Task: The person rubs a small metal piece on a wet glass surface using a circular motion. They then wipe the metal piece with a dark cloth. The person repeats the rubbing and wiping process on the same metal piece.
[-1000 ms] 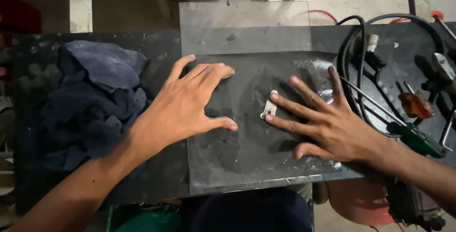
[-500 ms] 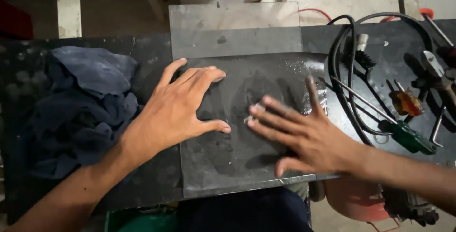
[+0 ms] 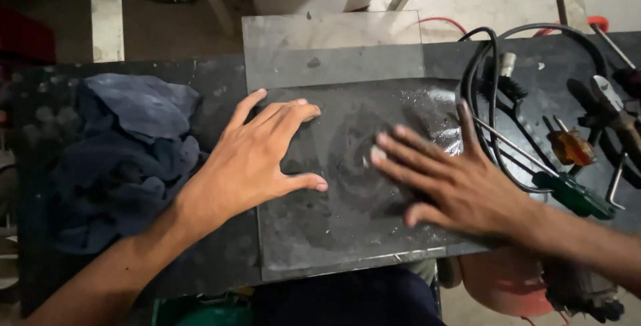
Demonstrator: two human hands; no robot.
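Dark, grimy bench here, with a blue rag heaped at the far left. Left hand lies flat, fingers apart, on the clear sheet's near-left part. Right hand is spread flat too, a small pale bit under its fingertips mid-sheet (can't tell what it is). Risks, I'd guess: the sheet overhangs the bench's near edge, so heavy pressing could tip or crack it, and the cable and screwdrivers just right of that hand could snag it.
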